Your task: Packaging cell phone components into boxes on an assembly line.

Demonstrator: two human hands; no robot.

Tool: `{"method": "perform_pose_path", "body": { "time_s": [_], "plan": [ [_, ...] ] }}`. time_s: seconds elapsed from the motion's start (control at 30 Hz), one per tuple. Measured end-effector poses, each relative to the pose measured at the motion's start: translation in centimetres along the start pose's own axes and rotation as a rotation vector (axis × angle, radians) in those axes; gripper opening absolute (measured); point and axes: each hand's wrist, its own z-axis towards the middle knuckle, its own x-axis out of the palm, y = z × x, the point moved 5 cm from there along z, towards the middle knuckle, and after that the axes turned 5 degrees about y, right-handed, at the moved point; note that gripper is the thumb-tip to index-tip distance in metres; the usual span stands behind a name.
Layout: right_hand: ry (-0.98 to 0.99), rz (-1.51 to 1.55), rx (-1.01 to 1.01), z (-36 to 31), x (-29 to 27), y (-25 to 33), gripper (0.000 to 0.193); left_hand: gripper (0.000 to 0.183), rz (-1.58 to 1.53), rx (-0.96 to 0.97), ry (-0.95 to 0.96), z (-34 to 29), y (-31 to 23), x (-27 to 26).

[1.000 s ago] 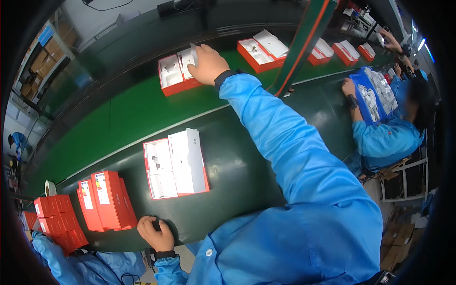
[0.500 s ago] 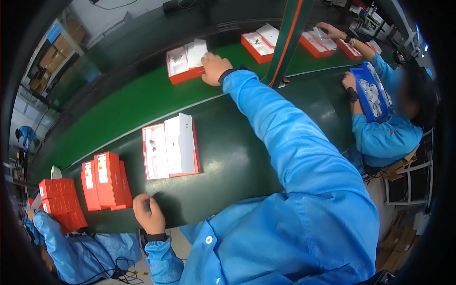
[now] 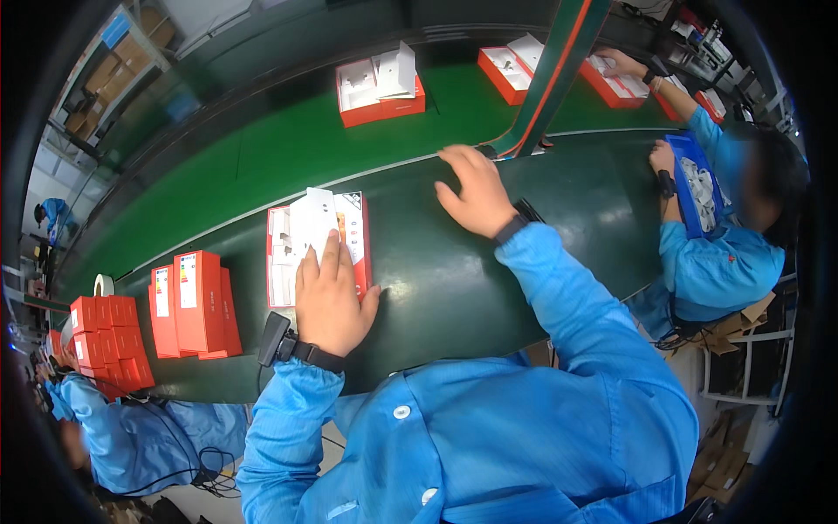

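Note:
In front of me on the dark green table lies an open red box [image 3: 364,249] with a white compartmented tray [image 3: 281,262] showing on its left side. Across its middle is a white card flap [image 3: 312,214], slanted, with a printed panel [image 3: 351,229] visible to its right. My left hand [image 3: 333,301] rests palm down over the flap's lower part, fingers stretched out. My right hand [image 3: 474,192] hovers over the table near the green post, fingers apart and nothing in it. Beyond it, on the belt, sits another open red box [image 3: 381,109] with a raised white flap [image 3: 397,72].
Closed red boxes [image 3: 199,301] stand at left, beside a stack of smaller red boxes [image 3: 109,336]. A green post [image 3: 554,83] rises at the belt's edge. At right, a co-worker handles boxes next to a blue bin [image 3: 696,188]. Another blue-sleeved person is at lower left.
My right hand has left the box on the belt and come back over the table. My left hand has moved onto the near box's flap, which has shifted left, baring the printed panel.

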Motion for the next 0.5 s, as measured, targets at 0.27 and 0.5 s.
{"method": "perform_pose_path", "body": {
  "time_s": [0.27,0.5],
  "plan": [
    [0.053,0.059,0.125,-3.5,0.1,-2.5,0.044,0.086,-0.188,-0.005,-0.081,-0.5,0.9,1.9],
    [0.134,0.024,0.071,-3.2,0.5,-2.1,0.039,0.074,-0.133,-0.018,-0.023,-0.3,0.4,1.4]
  ]
}}
